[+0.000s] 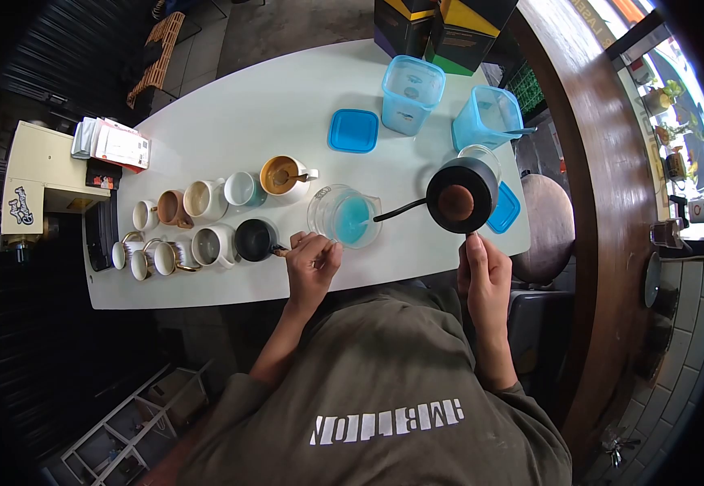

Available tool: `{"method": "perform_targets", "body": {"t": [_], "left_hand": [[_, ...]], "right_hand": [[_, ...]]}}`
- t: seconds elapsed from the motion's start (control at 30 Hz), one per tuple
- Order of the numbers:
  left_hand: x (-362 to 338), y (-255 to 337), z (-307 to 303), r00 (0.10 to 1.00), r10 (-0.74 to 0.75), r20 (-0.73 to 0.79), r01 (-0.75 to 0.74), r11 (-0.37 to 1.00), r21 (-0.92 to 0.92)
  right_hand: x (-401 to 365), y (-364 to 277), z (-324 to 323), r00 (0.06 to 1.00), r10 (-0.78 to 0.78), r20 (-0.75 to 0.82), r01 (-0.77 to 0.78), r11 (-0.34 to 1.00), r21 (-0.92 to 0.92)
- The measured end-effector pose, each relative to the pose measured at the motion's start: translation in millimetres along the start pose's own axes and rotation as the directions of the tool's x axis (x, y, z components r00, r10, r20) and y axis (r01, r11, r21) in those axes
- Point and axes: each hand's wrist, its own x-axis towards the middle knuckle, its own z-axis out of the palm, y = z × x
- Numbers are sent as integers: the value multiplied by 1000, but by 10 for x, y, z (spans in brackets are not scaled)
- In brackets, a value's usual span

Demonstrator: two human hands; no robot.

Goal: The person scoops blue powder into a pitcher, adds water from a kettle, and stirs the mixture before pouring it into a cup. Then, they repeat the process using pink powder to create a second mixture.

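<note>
My right hand [484,271] is closed around the handle of a black gooseneck kettle [485,182] with a brown lid knob. The kettle's thin spout reaches left to the rim of a clear glass jug [316,212] holding bright blue liquid [350,223]. A pale streak shows between spout tip and liquid. Just in front of the jug, my left hand [311,261] is closed, fingers bunched. Its fingertips sit by the brownish handle of a black cup [255,240]; whether they grip it is hidden.
Several mugs [204,200] stand in two rows at left on the white table [287,97]. A mug with brown inside [281,175] holds a spoon. Blue tubs [412,95] and a blue lid [353,131] lie farther back. Dark boxes [457,49] stand at the far edge.
</note>
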Motion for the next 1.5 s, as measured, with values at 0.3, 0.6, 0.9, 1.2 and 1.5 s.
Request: {"method": "perform_targets", "body": {"t": [0.3,0.6,0.9,1.2,1.5], "left_hand": [[-11,12,-18,1000,-8,-12,8,1000,-20],[-16,17,-29,999,-35,-11,34,998,-44],[-4,30,-44,998,-58,1,58,996,-66],[4,7,-45,998,-62,-4,62,996,-64],[-14,8,-25,998,-63,-17,62,996,-60]], "right_hand": [[3,-10,18,999,32,6,-33,999,36],[3,-7,29,999,36,10,-37,998,47],[40,19,33,996,87,9,-87,993,85],[63,11,59,997,80,8,-81,996,44],[83,29,46,997,73,9,-73,997,29]]}}
